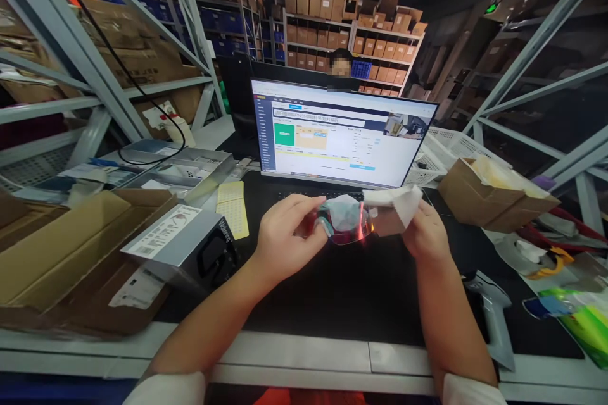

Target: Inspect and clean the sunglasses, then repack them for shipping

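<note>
My left hand [289, 234] is closed, thumb and fingers pinching one end of a pair of tinted sports sunglasses [349, 234]. The wide lens shines with red and bluish reflections. My right hand [427, 231] is at the other end, closed on a white cloth [406, 205] folded over that side of the lens. Some of its fingers are hidden behind the cloth and lens. Both hands are raised over the black desk mat [332, 297], in front of the monitor [342, 133]. Left of my left hand stands a silver-grey product box [175, 240] with a white label.
An open cardboard box [85, 259] sits at the left beside a yellow sticker sheet [232, 209]. On the right lie a barcode scanner [494, 316], a brown carton [494, 196] and a green packet [589, 323]. Behind the monitor a person [339, 73] is partly visible.
</note>
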A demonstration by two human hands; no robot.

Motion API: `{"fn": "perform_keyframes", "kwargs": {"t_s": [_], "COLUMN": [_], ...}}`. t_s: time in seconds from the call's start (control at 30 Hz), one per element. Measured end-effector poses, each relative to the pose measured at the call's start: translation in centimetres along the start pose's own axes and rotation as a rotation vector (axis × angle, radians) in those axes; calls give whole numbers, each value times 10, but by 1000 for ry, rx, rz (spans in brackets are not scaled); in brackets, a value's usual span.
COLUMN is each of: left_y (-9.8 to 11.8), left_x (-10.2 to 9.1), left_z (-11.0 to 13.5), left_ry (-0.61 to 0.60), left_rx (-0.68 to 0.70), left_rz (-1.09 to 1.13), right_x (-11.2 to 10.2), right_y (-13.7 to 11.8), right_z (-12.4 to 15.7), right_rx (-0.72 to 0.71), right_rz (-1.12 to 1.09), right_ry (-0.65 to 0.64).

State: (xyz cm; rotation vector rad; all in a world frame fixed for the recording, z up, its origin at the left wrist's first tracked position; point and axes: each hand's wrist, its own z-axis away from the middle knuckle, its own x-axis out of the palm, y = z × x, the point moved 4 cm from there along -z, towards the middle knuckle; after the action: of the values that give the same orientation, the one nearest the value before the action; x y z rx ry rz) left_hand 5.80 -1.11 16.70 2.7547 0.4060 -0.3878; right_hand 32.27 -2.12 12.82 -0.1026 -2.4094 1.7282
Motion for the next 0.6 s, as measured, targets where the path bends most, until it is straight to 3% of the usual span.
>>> {"fn": "perform_keyframes", "kwargs": {"t_s": [0.1, 0.17, 0.3, 0.37, 0.47, 0.6], "left_y": [-3, -7, -15, -16, -10, -2], "left_x": [-10, -13, -8, -2, 10, 21], "left_z": [-1, -1, 2, 5, 9, 13], "left_ry": [94, 133, 147, 144, 107, 64], "left_rx": [-18, -37, -85, -103, -72, 17], "left_rz": [-90, -144, -203, -214, -229, -226], "right_x": [14, 32, 87, 111, 130, 130], "right_y": [-1, -1, -1, 0, 12, 34], "right_z": [0, 4, 24, 39, 58, 61], "right_rx": [-79, -24, 243, 305, 283, 163], "right_rz": [-182, -292, -466, -515, -463, -217], "right_ry": [193, 253, 82, -24, -63, -26]}}
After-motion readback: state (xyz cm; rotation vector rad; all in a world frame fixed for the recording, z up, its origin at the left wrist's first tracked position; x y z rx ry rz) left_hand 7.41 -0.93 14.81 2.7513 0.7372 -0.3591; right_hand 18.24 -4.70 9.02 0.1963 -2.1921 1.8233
